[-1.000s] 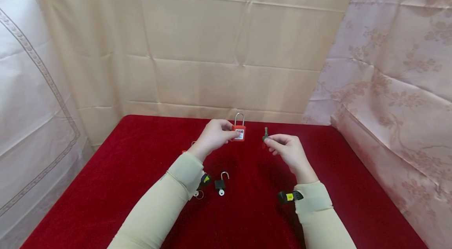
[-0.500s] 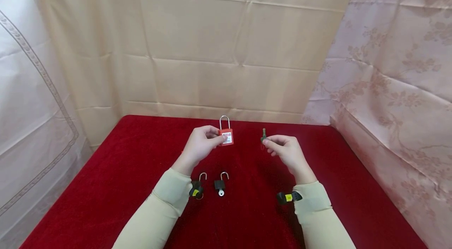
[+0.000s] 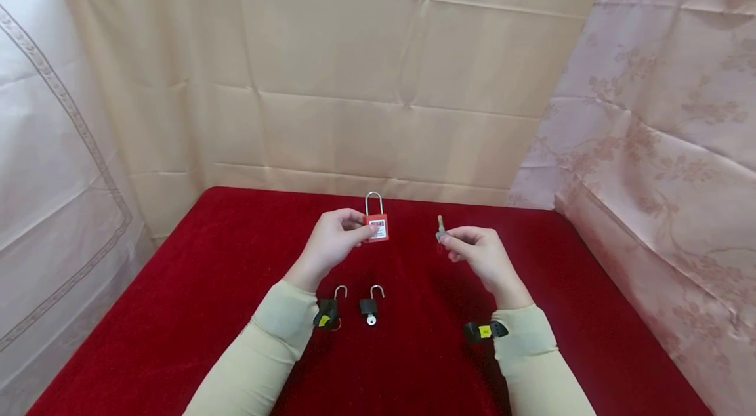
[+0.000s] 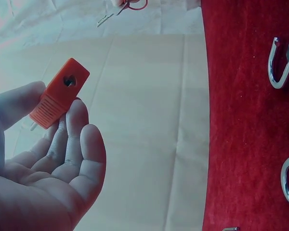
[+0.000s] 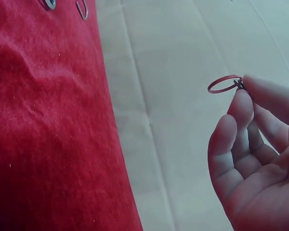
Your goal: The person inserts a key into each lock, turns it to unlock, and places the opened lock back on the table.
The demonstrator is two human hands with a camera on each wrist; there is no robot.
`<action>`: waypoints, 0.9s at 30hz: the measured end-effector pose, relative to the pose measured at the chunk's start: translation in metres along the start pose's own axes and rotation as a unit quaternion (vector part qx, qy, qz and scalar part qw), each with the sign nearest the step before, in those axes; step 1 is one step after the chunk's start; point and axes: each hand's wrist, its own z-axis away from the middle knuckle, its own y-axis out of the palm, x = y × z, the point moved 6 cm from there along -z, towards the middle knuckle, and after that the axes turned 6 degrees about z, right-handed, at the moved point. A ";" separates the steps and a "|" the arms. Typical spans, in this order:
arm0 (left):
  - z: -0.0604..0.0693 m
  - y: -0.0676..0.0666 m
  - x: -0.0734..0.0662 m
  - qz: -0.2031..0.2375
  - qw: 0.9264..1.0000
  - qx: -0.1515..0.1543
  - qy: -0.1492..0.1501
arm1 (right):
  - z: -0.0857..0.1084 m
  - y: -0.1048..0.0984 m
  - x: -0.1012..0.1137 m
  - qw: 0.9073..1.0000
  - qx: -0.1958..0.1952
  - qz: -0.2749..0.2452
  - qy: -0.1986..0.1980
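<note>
My left hand (image 3: 331, 242) grips a red padlock (image 3: 382, 234) by its body, thumb over the white label. The tall silver shackle points up in the head view; in the left wrist view the keyhole (image 4: 70, 81) shows in the orange-red end face. To the right, apart from the padlock, my right hand (image 3: 485, 258) pinches a key (image 3: 440, 224) between thumb and fingers, its blade pointing up in the head view. A red ring (image 5: 216, 89) hangs from the key in the right wrist view, where the blade is hidden by the fingers.
Nearer on the red-covered table (image 3: 425, 363) lies a black padlock (image 3: 369, 306) with raised shackle and a silver key (image 3: 371, 319) at its base. Another black padlock (image 3: 328, 306) sits beside it, partly behind the left wrist strap (image 3: 323, 319). Cream cloth (image 3: 331, 75) hangs behind the table.
My left hand has drawn the red padlock leftward and slightly down, farther from the key. The right hand stays almost still. A red item left of the left hand has passed out of sight.
</note>
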 end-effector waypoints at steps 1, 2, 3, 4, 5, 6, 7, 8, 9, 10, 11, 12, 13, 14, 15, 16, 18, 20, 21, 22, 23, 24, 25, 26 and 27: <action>0.000 0.000 0.000 0.002 1.000 0.000 0.000 | 0.000 0.001 0.001 1.000 0.005 -0.004 0.000; 0.001 0.000 0.000 0.003 1.000 0.000 0.000 | 0.001 0.003 0.001 1.000 0.012 -0.005 0.000; 0.001 0.000 0.000 0.004 1.000 0.000 -0.001 | 0.001 0.005 0.002 1.000 0.020 -0.008 0.000; 0.002 -0.001 0.000 0.005 1.000 0.000 -0.001 | 0.002 0.007 0.003 1.000 0.030 -0.010 -0.001; 0.002 -0.001 -0.001 0.005 1.000 0.000 -0.002 | 0.002 0.009 0.004 0.999 0.040 -0.014 -0.002; 0.002 -0.001 -0.001 0.005 1.000 0.000 -0.004 | 0.003 0.012 0.005 0.999 0.050 -0.017 -0.003; 0.003 -0.001 -0.002 0.004 1.000 -0.001 -0.005 | 0.004 0.015 0.006 0.998 0.062 -0.021 -0.004; 0.003 -0.001 -0.002 0.003 1.000 -0.002 -0.007 | 0.004 0.017 0.007 0.997 0.073 -0.024 -0.006; 0.003 -0.002 -0.002 0.002 1.000 -0.003 -0.008 | 0.005 0.020 0.008 0.996 0.083 -0.029 -0.006; 0.003 -0.001 -0.003 0.000 1.000 -0.004 -0.008 | 0.006 0.023 0.009 0.995 0.093 -0.033 -0.007; 0.004 -0.001 -0.003 0.000 1.000 -0.004 -0.007 | 0.006 0.026 0.009 0.994 0.102 -0.037 -0.007; 0.004 -0.001 -0.003 0.000 1.000 -0.005 -0.007 | 0.007 0.029 0.009 0.993 0.111 -0.041 -0.007; 0.004 -0.001 -0.003 -0.001 1.000 -0.005 -0.006 | 0.007 0.032 0.009 0.992 0.119 -0.045 -0.006; 0.004 -0.001 -0.003 -0.002 1.000 -0.005 -0.005 | 0.008 0.035 0.010 0.991 0.126 -0.048 -0.004; 0.003 -0.001 -0.003 -0.001 1.000 -0.005 -0.005 | 0.009 0.038 0.010 0.990 0.134 -0.049 -0.002; 0.003 -0.001 -0.003 -0.001 1.000 -0.004 -0.005 | 0.009 0.041 0.010 0.989 0.141 -0.051 -0.001; 0.003 -0.001 -0.004 -0.001 1.000 -0.003 -0.006 | 0.010 0.046 0.011 0.987 0.154 -0.052 0.002; 0.004 -0.001 -0.004 -0.001 1.000 -0.002 -0.008 | 0.011 0.051 0.012 0.985 0.166 -0.049 0.005; 0.004 -0.001 -0.004 0.000 1.000 -0.001 -0.009 | 0.012 0.053 0.013 0.984 0.172 -0.049 0.006; 0.004 -0.001 -0.005 0.001 1.000 -0.001 -0.010 | 0.012 0.055 0.013 0.983 0.178 -0.048 0.009; 0.004 -0.002 -0.005 0.002 1.000 0.000 -0.010 | 0.013 0.057 0.013 0.982 0.183 -0.047 0.011; 0.004 -0.001 -0.005 0.003 1.000 0.001 -0.010 | 0.014 0.059 0.013 0.981 0.189 -0.048 0.015; 0.004 -0.001 -0.005 0.004 1.000 0.001 -0.010 | 0.014 0.062 0.013 0.979 0.195 -0.049 0.019; 0.004 -0.001 -0.005 0.005 1.000 0.002 -0.010 | 0.015 0.064 0.013 0.978 0.200 -0.051 0.023; 0.004 -0.001 -0.005 0.006 1.000 0.002 -0.010 | 0.016 0.066 0.013 0.977 0.205 -0.053 0.027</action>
